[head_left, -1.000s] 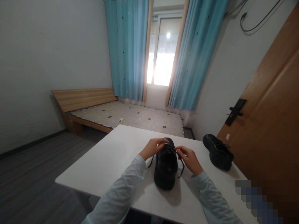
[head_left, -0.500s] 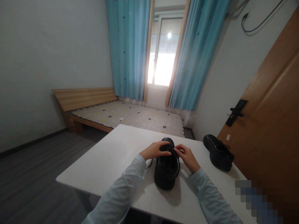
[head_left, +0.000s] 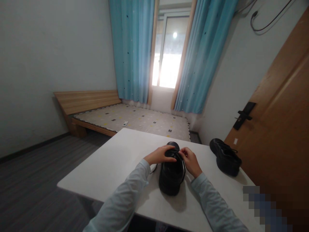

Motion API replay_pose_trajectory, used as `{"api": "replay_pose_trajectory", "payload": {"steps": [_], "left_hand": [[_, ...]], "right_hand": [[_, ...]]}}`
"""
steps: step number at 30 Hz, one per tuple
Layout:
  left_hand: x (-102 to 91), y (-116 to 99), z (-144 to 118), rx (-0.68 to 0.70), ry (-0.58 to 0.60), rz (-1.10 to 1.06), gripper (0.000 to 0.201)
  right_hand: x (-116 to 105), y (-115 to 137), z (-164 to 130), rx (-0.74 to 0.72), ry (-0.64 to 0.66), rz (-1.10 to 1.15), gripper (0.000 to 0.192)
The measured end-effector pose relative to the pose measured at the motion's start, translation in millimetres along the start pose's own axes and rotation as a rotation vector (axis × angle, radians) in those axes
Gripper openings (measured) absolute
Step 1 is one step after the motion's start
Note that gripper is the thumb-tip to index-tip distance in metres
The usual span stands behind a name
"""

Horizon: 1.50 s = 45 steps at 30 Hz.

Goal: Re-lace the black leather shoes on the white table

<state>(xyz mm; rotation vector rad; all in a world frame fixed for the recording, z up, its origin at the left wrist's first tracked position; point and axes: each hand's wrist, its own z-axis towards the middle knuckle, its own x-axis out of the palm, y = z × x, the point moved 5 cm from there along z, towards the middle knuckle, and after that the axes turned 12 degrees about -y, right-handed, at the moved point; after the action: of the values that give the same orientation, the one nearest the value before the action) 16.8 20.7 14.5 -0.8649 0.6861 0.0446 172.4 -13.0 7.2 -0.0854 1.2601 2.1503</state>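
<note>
A black lace-up shoe stands on the white table, heel toward me and toe pointing away. My left hand rests over the shoe's laced top, fingers pinching a black lace. My right hand meets it from the right, fingers closed on the other lace end, which loops down the shoe's right side. The fingertips nearly touch above the tongue. Both arms wear pale blue sleeves.
A second black shoe lies at the table's right edge, near a wooden door with a black handle. Beyond the table are a low wooden bed, blue curtains and a bright window. Grey floor spreads to the left.
My hands have drawn together over the shoe's top; the right hand moved left and the laces that hung apart now lie close to the shoe.
</note>
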Motion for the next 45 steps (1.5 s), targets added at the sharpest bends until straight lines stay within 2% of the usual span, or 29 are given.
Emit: {"api": "replay_pose_trajectory", "payload": {"steps": [8,15,19,23,27,29,38,42,45], "left_hand": [[2.1,9,-1,0.017,0.033,-0.066,0.071],[3.1,12,-2,-0.006,0.116,-0.127,0.078],[3.3,14,-2,-0.013,0.108,-0.135,0.077],[2.9,14,-3,-0.018,0.114,-0.127,0.078],[2.1,11,-3,-0.007,0.120,-0.118,0.077],[2.0,11,-3,-0.003,0.117,-0.123,0.076],[2.5,13,-2,-0.009,0.093,-0.152,0.075],[3.0,14,-2,-0.008,0.093,-0.145,0.075],[3.2,14,-2,-0.022,0.102,-0.135,0.077]], "right_hand": [[-1,5,0,0.001,-0.024,-0.010,0.019],[1,1,2,0.051,0.002,0.120,0.030],[0,0,5,0.084,0.070,0.195,0.033],[-7,-2,9,0.070,0.125,0.127,0.033],[-4,-7,7,0.178,0.266,0.153,0.039],[-3,-6,5,0.206,0.295,0.201,0.041],[-4,-4,9,0.110,0.076,0.201,0.034],[-4,0,9,0.115,0.088,0.263,0.031],[-4,1,7,0.182,0.142,0.333,0.025]]}}
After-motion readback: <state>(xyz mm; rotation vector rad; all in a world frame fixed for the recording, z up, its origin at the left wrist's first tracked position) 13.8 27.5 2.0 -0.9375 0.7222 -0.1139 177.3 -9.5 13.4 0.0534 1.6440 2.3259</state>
